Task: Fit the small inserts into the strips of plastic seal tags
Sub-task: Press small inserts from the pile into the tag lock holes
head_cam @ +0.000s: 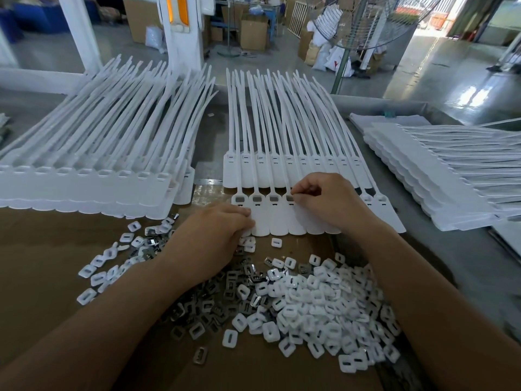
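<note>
1. Four small grey metal inserts (257,198) sit in the leftmost heads of the near strip of white plastic seal tags (282,221). The strip lies on the brown cardboard sheet (42,249), just beyond the loose pile of parts.
2. The right hand (327,204) pinches at the fourth insert (289,197) with thumb and forefinger. The left hand (214,232) lies fingers-down on the strip's left end, pressing it flat.
3. The inserts look light, hard and slick, probably best pinched by their edges. The strip looks thin and bendy, so it likely needs holding down close to the head being filled.
4. The right hand covers the heads just past the fourth, and the left palm hides whatever lies beneath it. In the pile, shiny grey metal clips (225,286) and white square plastic caps (324,300) overlap, so single pieces are hard to pick out.
</note>
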Demonstrator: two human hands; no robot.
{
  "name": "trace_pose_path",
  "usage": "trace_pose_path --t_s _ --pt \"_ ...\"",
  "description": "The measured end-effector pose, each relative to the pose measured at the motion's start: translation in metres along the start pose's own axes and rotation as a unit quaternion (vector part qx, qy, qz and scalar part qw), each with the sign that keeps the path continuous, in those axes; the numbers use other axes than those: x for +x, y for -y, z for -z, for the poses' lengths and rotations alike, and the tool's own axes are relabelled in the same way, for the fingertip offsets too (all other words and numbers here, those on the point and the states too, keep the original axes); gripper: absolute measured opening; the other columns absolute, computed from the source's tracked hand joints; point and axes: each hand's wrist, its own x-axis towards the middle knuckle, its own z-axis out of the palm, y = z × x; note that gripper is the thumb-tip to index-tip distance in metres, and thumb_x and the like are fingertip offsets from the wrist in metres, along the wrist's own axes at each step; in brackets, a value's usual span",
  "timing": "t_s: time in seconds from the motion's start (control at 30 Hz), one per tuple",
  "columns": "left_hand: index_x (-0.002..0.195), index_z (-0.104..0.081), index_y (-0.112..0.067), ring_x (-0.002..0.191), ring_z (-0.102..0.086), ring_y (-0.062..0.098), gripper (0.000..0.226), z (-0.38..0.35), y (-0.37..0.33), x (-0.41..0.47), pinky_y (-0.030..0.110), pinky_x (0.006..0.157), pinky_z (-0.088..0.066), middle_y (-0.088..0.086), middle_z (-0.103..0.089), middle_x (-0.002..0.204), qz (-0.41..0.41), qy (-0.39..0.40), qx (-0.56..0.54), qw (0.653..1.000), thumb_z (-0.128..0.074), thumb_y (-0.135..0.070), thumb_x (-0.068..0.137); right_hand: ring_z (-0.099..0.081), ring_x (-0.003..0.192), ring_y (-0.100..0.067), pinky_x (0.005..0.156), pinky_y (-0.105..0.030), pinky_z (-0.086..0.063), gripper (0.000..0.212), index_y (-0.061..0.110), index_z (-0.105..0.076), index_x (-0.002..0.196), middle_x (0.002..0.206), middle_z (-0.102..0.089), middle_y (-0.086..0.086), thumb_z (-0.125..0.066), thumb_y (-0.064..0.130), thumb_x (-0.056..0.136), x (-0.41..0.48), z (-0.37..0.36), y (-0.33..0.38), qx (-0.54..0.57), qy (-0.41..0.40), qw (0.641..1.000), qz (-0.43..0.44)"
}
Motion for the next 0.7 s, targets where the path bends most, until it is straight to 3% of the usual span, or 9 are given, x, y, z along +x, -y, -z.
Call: trace_pose_path --t_s 0.13,0.3,0.47,0.7 --pt "0.114 -0.063 -0.026 0.119 -0.045 0.007 0.028 -0.001 0.0 0.001 0.012 0.092 -0.021 -0.01 -0.052 0.13 0.006 -0.003 -0.004 1.0 -0.046 -0.018 0.093 -0.059 0.067 0.005 0.062 -0.01 -0.041 0.015 0.032 -0.064 0.072 0.068 -0.064 0.016 -0.069 0.021 0.08 -0.018 0.018 0.005 0.031 0.105 0.994 0.019" --pt "0.115 -0.062 -0.025 0.12 -0.044 0.006 0.028 -0.001 -0.001 0.002 0.011 0.091 -0.02 -0.011 -0.051 0.131 0.01 -0.003 -0.007 1.0 -0.045 -0.02 0.093 -0.058 0.066 0.01 0.069 -0.014 -0.046 0.011 0.03 -0.066 0.072 0.071 -0.064 0.025 -0.074 0.023 0.075 -0.033 0.03 0.013 -0.049 0.261 0.963 0.034" --pt "0.117 -0.061 -0.026 0.121 -0.043 0.007 0.028 -0.001 0.0 0.0 0.012 0.093 -0.02 -0.011 -0.051 0.131 0.011 -0.002 -0.006 1.0 -0.047 -0.021 0.093 -0.057 0.06 0.01 0.059 -0.009 -0.045 0.016 0.032 -0.064 0.069 0.065 -0.064 0.02 -0.076 0.023 0.073 -0.038 0.027 0.02 -0.077 0.319 0.944 0.037" --pt "0.116 -0.062 -0.025 0.121 -0.044 0.008 0.028 -0.001 -0.002 0.0 0.012 0.094 -0.019 -0.01 -0.053 0.13 0.007 -0.007 -0.007 1.0 -0.046 -0.025 0.092 -0.057 0.063 0.004 0.062 -0.018 -0.047 0.017 0.033 -0.059 0.069 0.066 -0.06 0.019 -0.068 0.022 0.079 -0.042 0.025 0.021 -0.096 0.347 0.931 0.052"
